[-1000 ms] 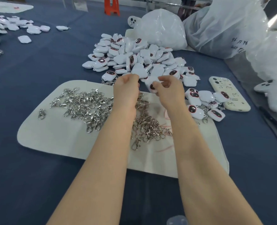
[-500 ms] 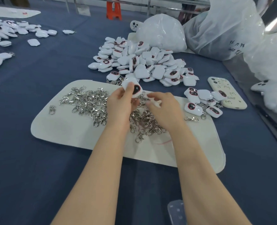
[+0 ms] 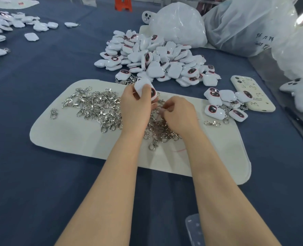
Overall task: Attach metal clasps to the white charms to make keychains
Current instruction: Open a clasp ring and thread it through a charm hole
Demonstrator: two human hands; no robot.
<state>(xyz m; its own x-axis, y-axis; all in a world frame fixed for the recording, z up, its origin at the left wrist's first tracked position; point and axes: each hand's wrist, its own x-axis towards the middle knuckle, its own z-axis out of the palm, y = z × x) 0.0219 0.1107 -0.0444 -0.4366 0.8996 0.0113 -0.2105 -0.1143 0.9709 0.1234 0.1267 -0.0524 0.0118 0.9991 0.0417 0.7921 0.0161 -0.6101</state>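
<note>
My left hand [image 3: 135,108] holds a white charm [image 3: 144,87] with a dark oval face, raised just above the white mat [image 3: 76,137]. My right hand [image 3: 180,116] is curled over the heap of silver metal clasps [image 3: 97,107] on the mat, and its fingertips pinch at a clasp in the pile next to the left hand. A big pile of loose white charms [image 3: 156,59] lies beyond the mat. Several charms with clasps attached [image 3: 223,105] lie to the right of my right hand.
A white phone [image 3: 252,95] lies at the right near the finished charms. Large clear plastic bags [image 3: 179,25] stand behind the pile. More white charms [image 3: 14,23] are scattered at the far left on the blue cloth. One stray clasp [image 3: 212,123] lies on the mat's right side.
Both hands have pulled back from the charm pile to above the clasps. The left hand now carries a charm, and the right hand has dropped into the clasp heap.
</note>
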